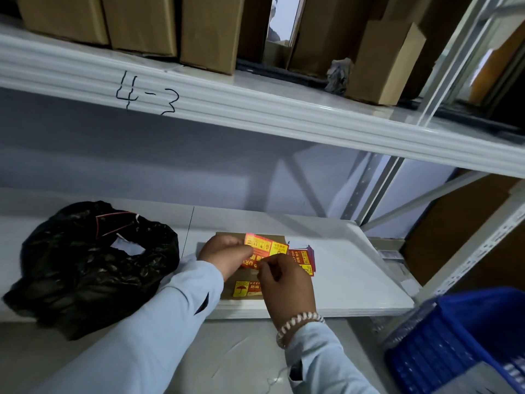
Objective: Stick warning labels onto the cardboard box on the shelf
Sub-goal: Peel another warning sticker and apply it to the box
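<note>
Both hands work over a flat cardboard box (227,291) lying on the white lower shelf (355,280). Left hand (224,254) pinches the left edge of a red/yellow warning label (265,247), held just above the box; right hand (287,282) pinches its lower edge w/ thumb + forefinger, so each grip is closed on the label. 1 label w/ umbrella mark (245,288) is already stuck on the box, just left of the right hand. A stack of labels (305,260) sits just right of the hands. Black plastic bag (85,265) lies to the left, blue crate (460,345) at lower right.
</note>
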Available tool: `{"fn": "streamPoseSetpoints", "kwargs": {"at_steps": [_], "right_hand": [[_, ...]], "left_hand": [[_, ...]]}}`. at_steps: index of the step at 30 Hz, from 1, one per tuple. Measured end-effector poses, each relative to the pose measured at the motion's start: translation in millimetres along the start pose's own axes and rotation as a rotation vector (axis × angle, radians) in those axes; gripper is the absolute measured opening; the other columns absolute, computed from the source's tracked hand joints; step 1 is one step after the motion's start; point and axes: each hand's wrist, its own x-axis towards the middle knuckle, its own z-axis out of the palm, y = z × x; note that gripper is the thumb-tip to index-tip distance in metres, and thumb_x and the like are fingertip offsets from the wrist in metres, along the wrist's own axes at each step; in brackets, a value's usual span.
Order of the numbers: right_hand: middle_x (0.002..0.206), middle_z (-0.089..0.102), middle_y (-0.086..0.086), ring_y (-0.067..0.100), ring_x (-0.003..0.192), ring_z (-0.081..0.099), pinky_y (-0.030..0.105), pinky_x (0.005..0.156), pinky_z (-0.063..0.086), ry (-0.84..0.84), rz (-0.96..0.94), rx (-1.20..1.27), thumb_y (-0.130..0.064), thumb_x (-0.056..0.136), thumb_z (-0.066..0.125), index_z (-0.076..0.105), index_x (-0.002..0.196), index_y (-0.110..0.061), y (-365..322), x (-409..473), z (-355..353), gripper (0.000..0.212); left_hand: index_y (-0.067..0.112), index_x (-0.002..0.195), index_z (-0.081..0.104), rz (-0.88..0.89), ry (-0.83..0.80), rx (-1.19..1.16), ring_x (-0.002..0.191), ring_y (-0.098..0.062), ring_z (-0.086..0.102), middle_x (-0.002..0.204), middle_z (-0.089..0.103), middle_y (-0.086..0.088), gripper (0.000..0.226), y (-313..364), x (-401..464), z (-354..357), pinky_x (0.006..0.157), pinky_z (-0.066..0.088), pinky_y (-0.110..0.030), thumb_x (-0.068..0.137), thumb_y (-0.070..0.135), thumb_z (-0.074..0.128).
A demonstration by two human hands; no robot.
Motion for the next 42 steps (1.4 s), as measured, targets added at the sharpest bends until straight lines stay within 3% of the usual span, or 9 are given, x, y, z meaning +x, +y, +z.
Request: {"fn": "streamPoseSetpoints", "kwargs": {"at_steps": [3,6,12,20,23,26,32,38,42], "right_hand": [[0.092,0.070,-0.005,0.020,0.088,0.065,0.038,0.081,0.053,0.063,0.095,0.062,-0.035,0.084,0.059,0.060,0.090,-0.029,3.8,3.6,-5.2,0.009],[0.111,0.060,0.004,0.027,0.103,0.059,0.038,0.088,0.050,0.149,0.274,0.164,-0.033,0.077,0.069,0.054,0.115,-0.018,10.1,8.3,-10.8,0.043],[0.067,0.064,-0.002,0.016,0.065,0.056,0.021,0.053,0.038,0.046,0.373,0.379,-0.019,0.084,0.066,0.065,0.069,-0.012,21.3,16.9,-12.5,0.017],[0.069,0.062,0.005,0.016,0.064,0.052,0.021,0.055,0.039,-0.027,0.392,0.415,-0.020,0.090,0.060,0.068,0.081,-0.001,28.7,24.7,-7.1,0.023],[0.088,0.064,0.006,0.024,0.081,0.057,0.025,0.069,0.043,-0.079,0.395,0.203,-0.027,0.088,0.058,0.067,0.097,-0.010,27.8,26.4,-3.3,0.021],[0.127,0.049,0.008,0.033,0.113,0.052,0.041,0.094,0.043,-0.023,0.342,-0.105,-0.041,0.080,0.061,0.044,0.128,-0.023,21.7,21.3,-0.4,0.055],[0.124,0.054,-0.005,0.024,0.117,0.049,0.041,0.092,0.040,-0.153,-0.011,-0.460,-0.047,0.080,0.058,0.060,0.113,-0.034,13.5,15.2,2.2,0.035],[0.103,0.065,-0.008,0.022,0.100,0.059,0.036,0.083,0.041,-0.047,0.020,-0.357,-0.035,0.086,0.052,0.066,0.096,-0.032,19.0,18.8,2.5,0.018],[0.076,0.065,-0.009,0.019,0.080,0.062,0.023,0.069,0.047,0.064,0.191,0.054,-0.021,0.088,0.055,0.065,0.081,-0.024,22.2,26.1,2.5,0.012]], "left_hand": [[0.015,0.074,0.069,0.058,-0.041,0.028,0.070,-0.013,0.059,0.072,0.066,0.000,0.016,0.1,-0.6,-5.9,0.060,0.039,-0.020,0.085,0.015,0.057],[0.018,0.075,0.068,0.085,-0.104,0.064,0.076,-0.011,0.061,0.076,0.068,0.002,0.016,-4.3,3.3,-10.1,0.064,0.041,-0.019,0.087,0.016,0.057],[0.014,0.085,0.068,0.006,-0.100,0.020,0.081,-0.018,0.059,0.086,0.070,-0.004,0.021,-13.5,9.9,-11.5,0.075,0.043,-0.030,0.089,0.030,0.056],[0.016,0.103,0.063,0.039,-0.042,0.054,0.082,-0.012,0.060,0.099,0.067,-0.003,0.016,-24.6,22.8,-2.4,0.068,0.048,-0.020,0.087,0.017,0.065],[0.013,0.103,0.065,0.213,-0.022,0.237,0.079,-0.009,0.060,0.092,0.063,-0.001,0.014,-27.3,23.7,-4.8,0.054,0.043,-0.004,0.089,0.011,0.061],[0.030,0.103,0.066,0.460,0.001,0.758,0.105,-0.019,0.058,0.108,0.066,0.004,0.019,-32.8,25.0,-6.6,0.085,0.048,-0.025,0.090,0.024,0.054],[0.037,0.113,0.060,0.649,-0.121,1.072,0.118,-0.019,0.048,0.121,0.064,0.013,0.029,-29.7,19.9,2.6,0.098,0.040,-0.038,0.088,0.036,0.046],[0.040,0.116,0.058,0.655,-0.053,0.850,0.121,-0.015,0.046,0.121,0.063,0.017,0.032,-33.6,23.0,4.6,0.099,0.040,-0.035,0.084,0.039,0.056],[0.034,0.146,0.027,0.427,-0.003,0.391,0.137,-0.020,0.035,0.147,0.043,0.005,0.079,-38.3,26.9,10.4,0.112,0.035,-0.038,0.079,0.042,0.068]]}}
